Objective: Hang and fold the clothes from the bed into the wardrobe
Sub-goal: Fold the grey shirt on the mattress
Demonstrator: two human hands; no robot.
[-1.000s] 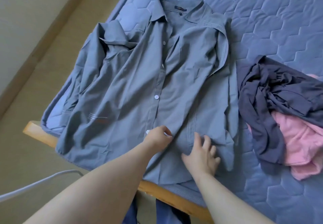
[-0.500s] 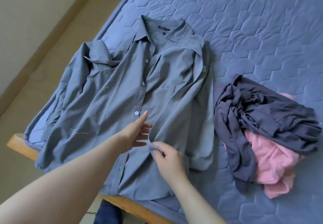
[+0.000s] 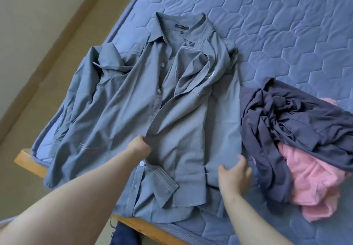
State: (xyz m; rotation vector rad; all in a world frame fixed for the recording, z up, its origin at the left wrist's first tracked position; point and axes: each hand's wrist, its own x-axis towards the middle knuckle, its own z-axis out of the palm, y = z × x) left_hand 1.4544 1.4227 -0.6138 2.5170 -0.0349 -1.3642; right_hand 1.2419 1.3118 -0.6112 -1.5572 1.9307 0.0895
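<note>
Spreading over the bed's (image 3: 286,25) near-left corner, the shirt (image 3: 183,130) is gripped mid-front by the left hand (image 3: 140,146) — right hand (image 3: 235,176) open at its side.

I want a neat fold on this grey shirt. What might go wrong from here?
1. The left hand has its grip on only the front edge of the grey shirt; a pull may drag the folded sleeve askew.
2. The hem overhangs the wooden bed frame, so the shirt might slide off.
3. The right hand works close to the dark garment, which might get caught in the fold.
</note>
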